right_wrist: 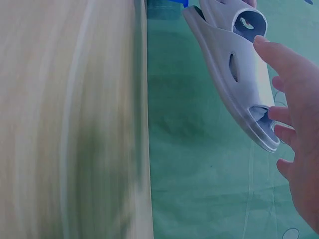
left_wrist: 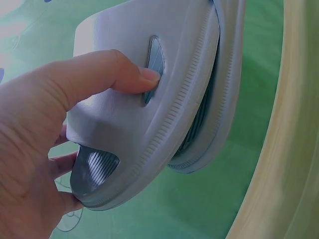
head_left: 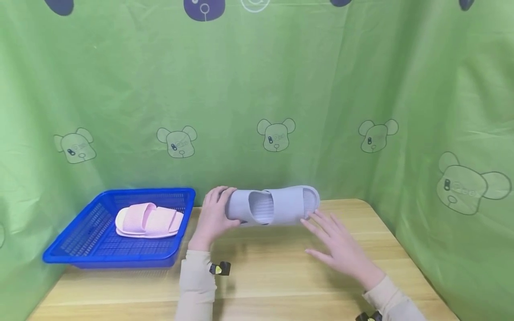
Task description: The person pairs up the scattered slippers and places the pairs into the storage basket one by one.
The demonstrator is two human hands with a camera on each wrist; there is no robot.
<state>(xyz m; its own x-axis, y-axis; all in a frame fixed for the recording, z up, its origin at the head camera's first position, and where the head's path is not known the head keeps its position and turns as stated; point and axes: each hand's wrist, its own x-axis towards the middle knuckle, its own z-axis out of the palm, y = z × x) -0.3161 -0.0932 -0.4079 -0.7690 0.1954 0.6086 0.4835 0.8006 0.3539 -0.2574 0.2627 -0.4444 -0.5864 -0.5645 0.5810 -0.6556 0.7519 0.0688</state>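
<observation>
A pair of light grey slippers, tucked into each other with the toes at opposite ends, is held up over the back part of the table. My left hand grips the left end. In the left wrist view its thumb lies across the strap at a side slot, and the other fingers are partly hidden behind the slipper. At the opposite end, my right hand has its fingers spread, with the fingertips close to the open toe. The right wrist view shows its thumb and fingers beside the strap of the near slipper.
To the left, a blue plastic basket stands on the wooden table. Pink slippers lie inside it, against its right half. A green curtain with bear-head prints hangs behind and at both sides.
</observation>
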